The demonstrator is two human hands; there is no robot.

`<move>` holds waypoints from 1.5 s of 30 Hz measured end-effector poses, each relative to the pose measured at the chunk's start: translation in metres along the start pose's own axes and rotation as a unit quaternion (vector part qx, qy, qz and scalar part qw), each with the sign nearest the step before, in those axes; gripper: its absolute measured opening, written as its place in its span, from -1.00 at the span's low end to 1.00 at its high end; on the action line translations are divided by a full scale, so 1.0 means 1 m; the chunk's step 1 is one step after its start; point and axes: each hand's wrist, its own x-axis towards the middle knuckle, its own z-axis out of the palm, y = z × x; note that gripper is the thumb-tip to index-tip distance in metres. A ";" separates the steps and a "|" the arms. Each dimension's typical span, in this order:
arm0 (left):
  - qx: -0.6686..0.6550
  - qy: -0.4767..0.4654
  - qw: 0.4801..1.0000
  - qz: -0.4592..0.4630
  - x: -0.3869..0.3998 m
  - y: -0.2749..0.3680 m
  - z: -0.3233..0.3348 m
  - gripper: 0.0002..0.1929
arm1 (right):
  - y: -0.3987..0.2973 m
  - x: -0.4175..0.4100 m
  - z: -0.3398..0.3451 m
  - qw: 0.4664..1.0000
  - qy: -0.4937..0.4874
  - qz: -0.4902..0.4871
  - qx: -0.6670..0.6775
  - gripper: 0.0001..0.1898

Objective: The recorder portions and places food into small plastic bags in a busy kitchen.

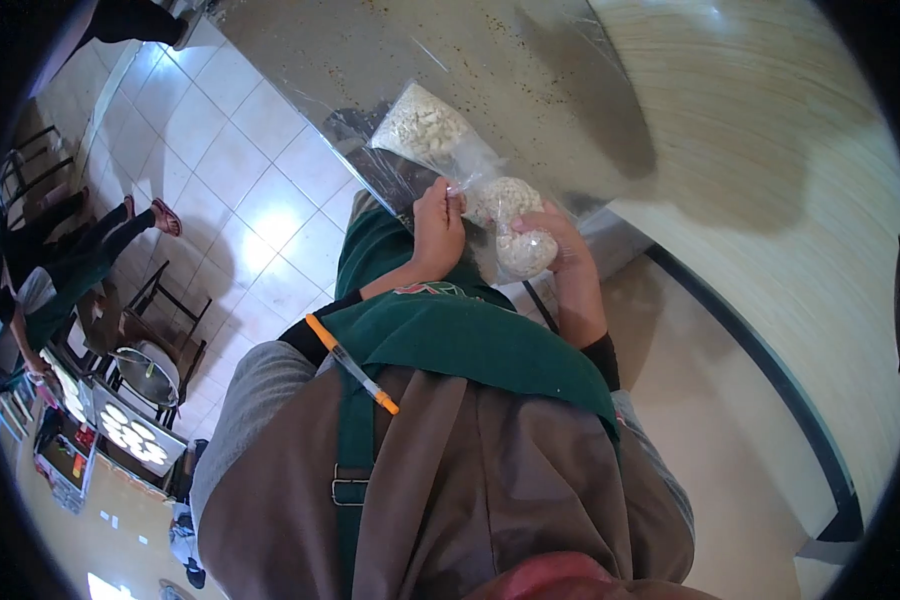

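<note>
My left hand (440,229) pinches the gathered plastic of a clear bag (501,201) holding a whitish, crumbly food. On the right, my right hand (562,238) is closed around the lower part of that bag, its thumb across the front. The bag bulges in two lumps near the table's edge. Just beyond it, a second clear bag (422,124) of similar pale, chunky contents lies on the metal table (487,60), its loose end reaching towards my left hand. What the food is, I cannot tell.
Reddish-brown crumbs are scattered over the table. A pale wall (750,150) borders it on the right. Tiled floor (262,195) spreads left, where another person (67,285) stands near a metal pot (148,373) and a tray of round white pieces (131,433).
</note>
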 end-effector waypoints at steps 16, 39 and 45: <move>-0.026 0.001 1.000 -0.016 -0.011 0.015 -0.016 -0.84 | -0.005 0.019 0.026 0.966 0.027 -0.005 -0.257 -0.66; -0.176 0.038 0.963 -0.202 -0.021 -0.012 0.002 -0.80 | 0.002 0.022 0.041 0.982 -0.036 -0.012 -0.187 -0.57; -0.212 0.086 0.959 -0.167 -0.023 0.002 -0.005 -0.78 | 0.014 0.026 0.015 0.938 0.092 0.017 -0.332 -0.67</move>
